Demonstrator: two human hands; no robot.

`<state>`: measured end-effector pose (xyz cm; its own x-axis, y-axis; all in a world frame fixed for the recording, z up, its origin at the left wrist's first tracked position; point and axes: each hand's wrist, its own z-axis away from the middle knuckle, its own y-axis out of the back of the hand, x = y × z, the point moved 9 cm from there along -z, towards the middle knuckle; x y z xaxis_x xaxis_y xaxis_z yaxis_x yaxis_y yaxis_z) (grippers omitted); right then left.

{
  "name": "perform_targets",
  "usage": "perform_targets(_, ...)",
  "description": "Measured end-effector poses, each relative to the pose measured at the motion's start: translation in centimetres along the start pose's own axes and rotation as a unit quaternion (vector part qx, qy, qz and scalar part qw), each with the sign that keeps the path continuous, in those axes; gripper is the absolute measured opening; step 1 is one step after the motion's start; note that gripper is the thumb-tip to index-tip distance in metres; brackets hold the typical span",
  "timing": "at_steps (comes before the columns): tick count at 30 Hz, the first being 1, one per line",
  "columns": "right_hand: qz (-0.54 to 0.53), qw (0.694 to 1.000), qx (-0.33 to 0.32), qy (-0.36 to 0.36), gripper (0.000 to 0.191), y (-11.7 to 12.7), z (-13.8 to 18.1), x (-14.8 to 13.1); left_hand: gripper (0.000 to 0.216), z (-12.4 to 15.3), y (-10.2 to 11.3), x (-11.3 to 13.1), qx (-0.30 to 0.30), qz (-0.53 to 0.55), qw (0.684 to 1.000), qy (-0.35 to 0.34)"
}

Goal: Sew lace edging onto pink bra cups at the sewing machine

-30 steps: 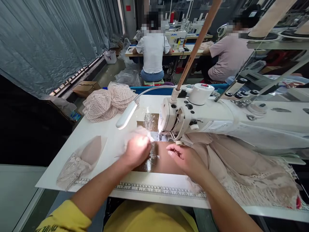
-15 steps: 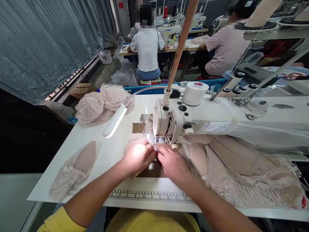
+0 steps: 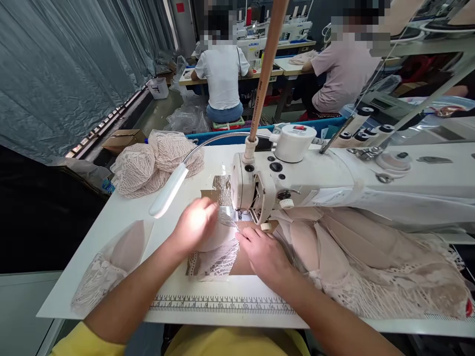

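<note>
A white sewing machine (image 3: 315,180) stands across the white table (image 3: 122,212). In front of its needle lies a beige lace cup piece (image 3: 217,254). My left hand (image 3: 195,223) rests on top of this piece under the bright lamp light, fingers curved and pressing on the fabric. My right hand (image 3: 261,252) grips the piece's right edge just below the presser foot, fingers closed on the lace. A white gooseneck lamp (image 3: 166,190) hangs just left of my left hand.
A heap of lace cups (image 3: 156,160) sits at the table's far left, and another lace piece (image 3: 107,267) lies at the near left. Beige lace fabric (image 3: 371,262) is piled under the machine arm at right. A ruler strip (image 3: 222,304) runs along the front edge. Two people sit at machines behind.
My left hand has moved up and left onto the lace piece, which now lies spread in front of the needle. My right hand slid in to the piece's edge.
</note>
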<state>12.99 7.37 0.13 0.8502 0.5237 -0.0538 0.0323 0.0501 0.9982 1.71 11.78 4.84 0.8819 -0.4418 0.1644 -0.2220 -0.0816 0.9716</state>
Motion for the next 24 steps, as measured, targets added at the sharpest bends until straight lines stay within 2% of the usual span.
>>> perform_targets(2,0.010,1.000,0.009,-0.001,0.034,0.0,0.0,0.0,0.028,1.5,-0.2,2.3,0.005,0.075,0.993,-0.089)
perform_targets(4,0.021,0.999,0.023,-0.004,0.033,-0.1,0.0,0.1,0.027,2.7,-1.2,3.8,0.006,0.100,0.985,-0.138)
perform_targets(7,0.030,0.998,0.048,-0.017,0.035,0.1,0.1,0.3,0.028,3.1,-3.0,4.3,0.021,0.080,0.986,-0.148)
perform_targets(11,0.021,0.997,0.046,-0.051,0.036,0.4,-0.2,0.9,0.028,2.0,-4.1,3.8,0.035,0.092,0.981,-0.166)
perform_targets(17,0.000,0.996,-0.010,-0.086,0.042,0.3,-0.9,1.6,0.029,0.4,-4.5,3.6,0.027,0.106,0.976,-0.186)
perform_targets(21,-0.009,0.990,-0.050,-0.134,0.048,-0.1,-1.1,2.4,0.031,-0.2,-4.0,3.9,0.025,0.126,0.972,-0.199)
perform_targets(24,-0.012,0.988,-0.063,-0.143,0.049,-0.3,-1.1,2.6,0.032,-0.3,-3.7,4.0,0.028,0.137,0.968,-0.208)
